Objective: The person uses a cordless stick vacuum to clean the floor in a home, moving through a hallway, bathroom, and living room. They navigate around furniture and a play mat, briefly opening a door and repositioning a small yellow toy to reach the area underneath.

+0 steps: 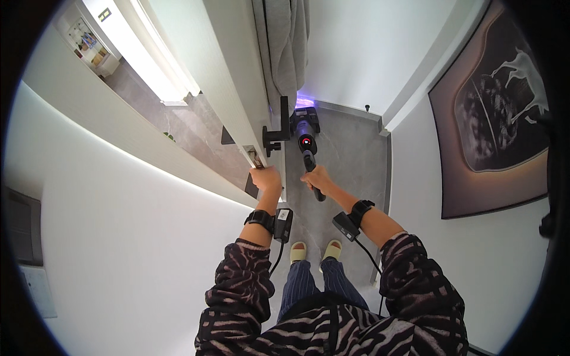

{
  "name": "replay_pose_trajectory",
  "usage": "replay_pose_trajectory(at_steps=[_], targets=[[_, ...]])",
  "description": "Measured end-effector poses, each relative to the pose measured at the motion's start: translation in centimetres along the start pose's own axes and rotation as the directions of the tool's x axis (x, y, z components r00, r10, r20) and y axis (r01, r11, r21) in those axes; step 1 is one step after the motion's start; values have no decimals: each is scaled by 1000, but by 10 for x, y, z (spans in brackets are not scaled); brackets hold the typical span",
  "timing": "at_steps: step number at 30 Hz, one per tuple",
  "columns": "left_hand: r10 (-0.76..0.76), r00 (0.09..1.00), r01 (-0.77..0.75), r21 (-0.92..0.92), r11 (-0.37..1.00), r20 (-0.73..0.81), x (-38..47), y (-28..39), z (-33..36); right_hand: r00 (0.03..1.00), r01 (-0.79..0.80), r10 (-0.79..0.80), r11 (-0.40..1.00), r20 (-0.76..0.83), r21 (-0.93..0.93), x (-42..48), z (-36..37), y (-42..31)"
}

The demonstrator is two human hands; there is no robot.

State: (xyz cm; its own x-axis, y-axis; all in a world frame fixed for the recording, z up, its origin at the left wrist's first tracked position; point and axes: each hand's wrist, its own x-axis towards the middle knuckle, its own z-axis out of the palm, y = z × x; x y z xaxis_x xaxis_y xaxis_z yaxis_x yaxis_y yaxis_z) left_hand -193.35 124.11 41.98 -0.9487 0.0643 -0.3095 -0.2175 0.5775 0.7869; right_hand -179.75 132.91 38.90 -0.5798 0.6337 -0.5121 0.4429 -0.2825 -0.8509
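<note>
My right hand [318,180] grips the black handle of a cordless stick vacuum cleaner [307,129]. A red ring glows on the vacuum's round display. Its floor head [311,116] rests on grey floor tiles, throwing violet light toward the wall corner. With my left hand [266,179] I hold the edge of a white door [238,93], just below its metal latch plate [254,156]. The door's black lever handle [281,127] sticks out above that hand, close to the vacuum. Part of the vacuum head is hidden by the lever and a grey cloth.
Grey fabric [285,49] hangs behind the door. A small black doorstop [367,108] sits by the far wall. On the right wall hangs a large picture [494,120] with a white animal figure. Left of the door, a hallway floor [196,133] shows through the doorway.
</note>
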Motion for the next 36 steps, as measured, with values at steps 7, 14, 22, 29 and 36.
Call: replay_pose_trajectory(at_steps=[7,14,22,29,36], targets=[[85,996,-85,23,996,9,3,-10,5,1000,-12,12,999,0,-42,-63,10,6],[197,976,-201,37,979,93,21,-27,7,985,-157,166,977,47,-146,-154,28,-4],[158,980,-158,-13,987,121,28,-34,21,958,-235,260,953,121,-192,-313,-36,4],[333,930,-317,-120,941,153,30,-36,11,877,-385,478,754,43,-533,-422,-102,11],[371,929,-367,-170,914,-10,-8,-4,-15,936,-351,109,371,-335,-860,-505,-160,33]])
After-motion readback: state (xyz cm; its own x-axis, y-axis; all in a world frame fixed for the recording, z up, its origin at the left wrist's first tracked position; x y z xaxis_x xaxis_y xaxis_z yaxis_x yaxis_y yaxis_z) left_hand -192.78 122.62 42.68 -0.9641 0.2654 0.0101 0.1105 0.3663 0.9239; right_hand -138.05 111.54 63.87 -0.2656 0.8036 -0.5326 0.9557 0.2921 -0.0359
